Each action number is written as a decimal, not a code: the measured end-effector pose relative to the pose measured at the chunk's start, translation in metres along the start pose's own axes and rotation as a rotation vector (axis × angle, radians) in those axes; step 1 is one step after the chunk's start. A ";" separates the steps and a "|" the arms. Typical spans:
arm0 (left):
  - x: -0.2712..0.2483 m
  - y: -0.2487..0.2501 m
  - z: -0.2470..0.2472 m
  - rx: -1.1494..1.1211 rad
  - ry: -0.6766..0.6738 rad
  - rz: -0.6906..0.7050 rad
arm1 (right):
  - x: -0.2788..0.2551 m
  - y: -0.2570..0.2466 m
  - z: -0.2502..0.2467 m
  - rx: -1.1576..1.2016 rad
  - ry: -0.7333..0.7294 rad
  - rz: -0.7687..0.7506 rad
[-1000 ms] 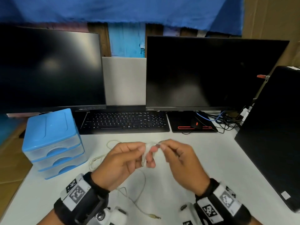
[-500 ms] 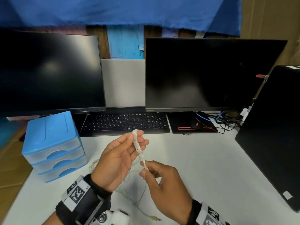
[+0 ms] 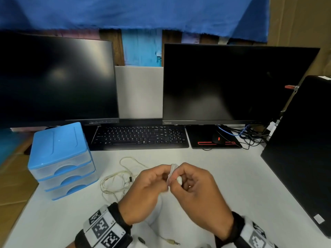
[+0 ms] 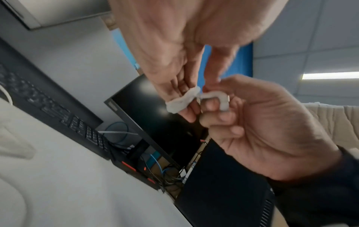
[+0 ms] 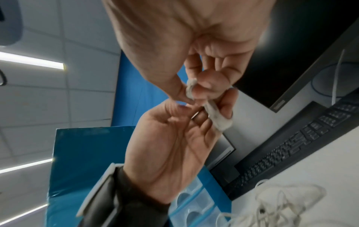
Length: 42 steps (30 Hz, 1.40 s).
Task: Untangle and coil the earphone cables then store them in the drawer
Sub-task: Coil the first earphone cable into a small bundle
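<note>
Left hand [image 3: 143, 188] has the white earphone cable [image 3: 172, 174] looped round its fingers; right hand [image 3: 198, 192] pinches it

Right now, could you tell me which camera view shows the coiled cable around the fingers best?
The left wrist view: the coiled cable loops clearly round the left hand fingers. The right wrist view shows it blurred, and the head view mostly hidden between both hands.

The white earphone cable [image 3: 172, 173] was wound in loops around fingertips, its slack (plug [image 3: 172, 242] nearest) trailing on the desk beside the shut blue drawer unit [image 3: 60, 161] at left.
</note>
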State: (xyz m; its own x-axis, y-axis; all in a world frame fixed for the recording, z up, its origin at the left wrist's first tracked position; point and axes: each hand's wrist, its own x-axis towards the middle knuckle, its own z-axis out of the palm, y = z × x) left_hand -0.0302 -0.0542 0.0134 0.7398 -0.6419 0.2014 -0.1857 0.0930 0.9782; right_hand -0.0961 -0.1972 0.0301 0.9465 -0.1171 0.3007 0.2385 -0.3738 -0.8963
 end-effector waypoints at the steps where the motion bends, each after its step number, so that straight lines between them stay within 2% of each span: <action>1: 0.001 0.001 -0.002 0.077 -0.039 0.008 | 0.002 0.000 -0.004 -0.021 -0.016 0.013; 3: 0.002 0.002 -0.003 0.215 -0.081 0.029 | 0.004 0.000 -0.008 -0.063 -0.039 0.033; 7: 0.001 0.001 -0.004 0.329 -0.073 0.024 | 0.003 0.000 -0.003 -0.049 -0.021 0.045; 9: 0.002 -0.001 -0.008 0.278 -0.091 -0.036 | 0.004 0.001 -0.002 -0.004 0.017 0.015; 12: 0.004 0.001 -0.014 0.034 -0.084 -0.109 | 0.011 0.007 -0.009 0.109 0.049 0.041; 15: 0.006 0.005 -0.017 -0.212 -0.104 -0.143 | 0.018 0.015 -0.014 0.381 -0.170 0.158; 17: 0.005 0.006 -0.020 -0.295 -0.141 -0.149 | 0.019 0.018 -0.017 0.465 -0.301 0.182; 21: 0.004 0.008 -0.021 -0.317 -0.185 -0.117 | 0.021 0.022 -0.025 0.498 -0.402 0.198; 29: 0.002 0.008 -0.013 -0.265 -0.126 -0.036 | 0.025 0.028 -0.031 0.570 -0.392 0.180; 35: 0.001 0.010 -0.011 -0.282 -0.111 -0.029 | 0.025 0.031 -0.027 0.631 -0.396 0.173; 37: 0.001 0.007 -0.008 -0.286 -0.062 -0.044 | 0.025 0.034 -0.023 0.614 -0.359 0.156; 42: 0.003 -0.002 -0.003 -0.290 0.075 -0.051 | 0.020 0.035 -0.009 0.432 -0.159 0.096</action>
State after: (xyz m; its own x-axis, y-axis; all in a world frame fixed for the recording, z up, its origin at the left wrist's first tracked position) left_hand -0.0261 -0.0538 0.0122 0.7910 -0.5946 0.1444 0.0373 0.2825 0.9585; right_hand -0.0706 -0.2211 0.0073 0.9823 0.0230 0.1861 0.1848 0.0525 -0.9814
